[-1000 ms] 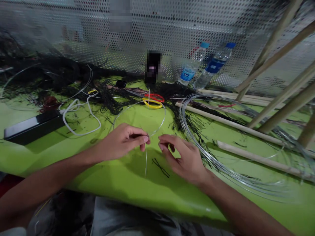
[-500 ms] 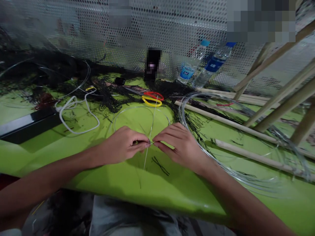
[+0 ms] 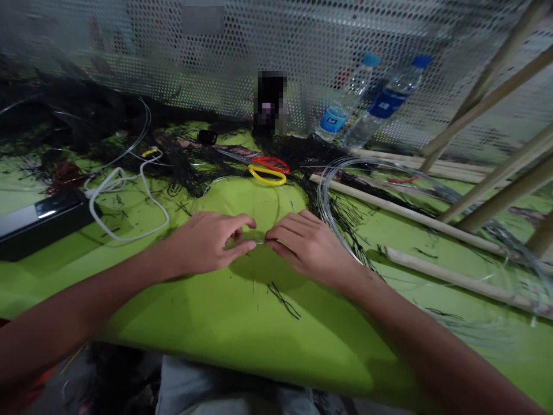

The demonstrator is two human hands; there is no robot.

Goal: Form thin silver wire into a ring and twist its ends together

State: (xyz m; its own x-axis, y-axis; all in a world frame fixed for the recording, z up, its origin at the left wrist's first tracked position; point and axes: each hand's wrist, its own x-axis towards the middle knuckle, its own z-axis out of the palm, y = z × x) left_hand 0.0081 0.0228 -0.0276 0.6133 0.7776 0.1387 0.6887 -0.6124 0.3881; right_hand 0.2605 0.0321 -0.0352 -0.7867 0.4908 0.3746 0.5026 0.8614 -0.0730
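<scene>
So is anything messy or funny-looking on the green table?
Yes. Tangled black netting and loose black thread scraps lie scattered over the green table. Both hands, left hand and right hand, pinch a thin wire loop.

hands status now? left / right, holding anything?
Left hand: fingers pinched shut on the thin wire hoop.
Right hand: fingertips pinched on the same wire hoop, meeting the left hand's.

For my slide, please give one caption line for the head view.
Both hands, left and right, pinch a thin wire loop over a green table, scissors behind.
</scene>
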